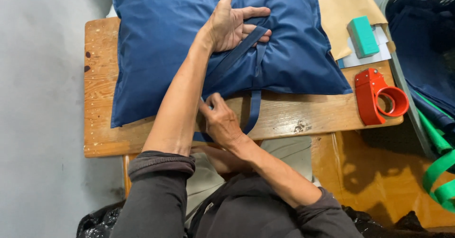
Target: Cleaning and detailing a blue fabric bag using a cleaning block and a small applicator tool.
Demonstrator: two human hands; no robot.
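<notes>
Navy fabric strap (pixel 254 106) hangs off the blue bag (pixel 161 44) onto our wooden worktop (pixel 102 100); our right hand (pixel 220 122), nearer than the bag, pinches its loop taut while our left hand (pixel 232 25) lies flat, fingers (pixel 253 12) spread, pinning strap to bag.

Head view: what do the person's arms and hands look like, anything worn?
Both hands, left hand and right hand, are bare: no gloves, rings or watch visible. Both forearms are bare too, with dark grey long sleeves pushed up and bunched near the elbows. No markings show on the fabric.
</notes>
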